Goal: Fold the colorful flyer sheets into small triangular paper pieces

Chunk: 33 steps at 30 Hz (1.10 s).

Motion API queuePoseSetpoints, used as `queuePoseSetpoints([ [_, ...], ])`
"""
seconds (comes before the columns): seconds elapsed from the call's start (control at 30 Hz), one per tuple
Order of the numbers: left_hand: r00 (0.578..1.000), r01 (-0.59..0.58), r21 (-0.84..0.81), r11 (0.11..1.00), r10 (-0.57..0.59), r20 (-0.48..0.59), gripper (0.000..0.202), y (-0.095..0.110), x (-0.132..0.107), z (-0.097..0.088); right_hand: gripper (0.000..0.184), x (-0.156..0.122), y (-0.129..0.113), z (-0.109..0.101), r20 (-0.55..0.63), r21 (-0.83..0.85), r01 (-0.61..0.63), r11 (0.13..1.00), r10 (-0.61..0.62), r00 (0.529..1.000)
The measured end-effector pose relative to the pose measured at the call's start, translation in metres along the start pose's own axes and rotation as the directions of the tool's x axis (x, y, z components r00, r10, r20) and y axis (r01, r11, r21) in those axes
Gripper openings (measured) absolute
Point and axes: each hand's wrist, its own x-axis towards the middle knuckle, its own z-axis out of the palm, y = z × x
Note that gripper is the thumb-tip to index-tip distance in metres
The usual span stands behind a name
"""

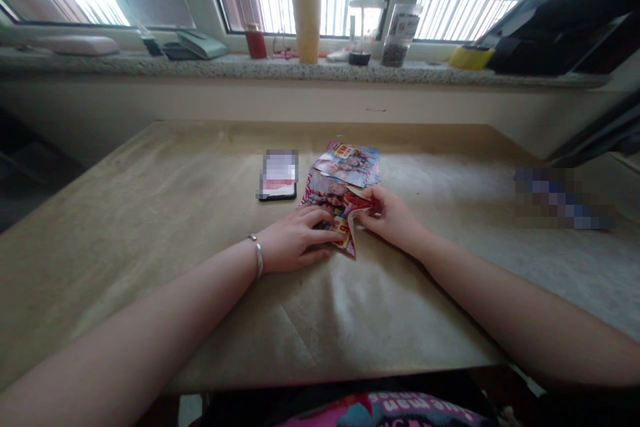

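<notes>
A stack of colourful printed cards [336, 203] lies on the beige table [150, 213] in front of me. My left hand [295, 240] rests flat on the near end of the stack, fingers stretched out over it, with a silver bracelet on the wrist. My right hand [393, 217] pinches the right edge of the top card and lifts it slightly. Another pile of similar cards [350, 163] sits just behind, fanned a little.
A phone [278, 177] lies left of the cards. A blurred object [563, 199] sits at the table's right. The stone sill [200, 67] behind holds a tall cup of pale drink [305, 3], a red jar [256, 41], a jar [400, 37] and a black device [560, 27].
</notes>
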Motion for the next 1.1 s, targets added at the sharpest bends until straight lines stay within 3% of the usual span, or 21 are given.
queuePoseSetpoints([
  [0.4, 0.994, 0.054, 0.046, 0.998, -0.049, -0.095, 0.029, -0.001, 0.004, 0.000, 0.012, -0.001, -0.005, 0.002, -0.022, -0.137, 0.011, 0.990, -0.014, 1.000],
  [0.53, 0.975, 0.047, 0.116, 0.992, -0.020, -0.221, 0.043, -0.001, 0.004, 0.000, 0.023, 0.000, -0.003, 0.005, -0.035, 0.051, -0.077, 0.996, 0.079, 0.996],
  [0.67, 0.962, 0.031, 0.172, 0.985, 0.017, -0.272, 0.073, -0.001, 0.005, 0.001, 0.028, 0.001, -0.002, 0.008, -0.036, 0.149, -0.134, 0.980, 0.140, 0.989],
  [0.8, 0.961, 0.055, 0.169, 0.984, -0.006, -0.275, 0.088, -0.003, 0.006, 0.003, 0.021, -0.001, -0.004, 0.009, -0.018, 0.070, -0.050, 0.996, 0.051, 0.999],
  [0.97, 0.955, 0.100, 0.192, 0.976, -0.041, -0.293, 0.080, -0.002, 0.005, 0.003, 0.011, -0.005, -0.013, 0.007, 0.000, -0.143, 0.097, 0.985, -0.097, 0.995],
  [1.1, 0.938, 0.125, 0.212, 0.969, -0.046, -0.342, 0.075, 0.001, 0.005, 0.002, 0.009, -0.007, -0.018, 0.005, 0.016, -0.166, 0.194, 0.967, -0.194, 0.981],
])
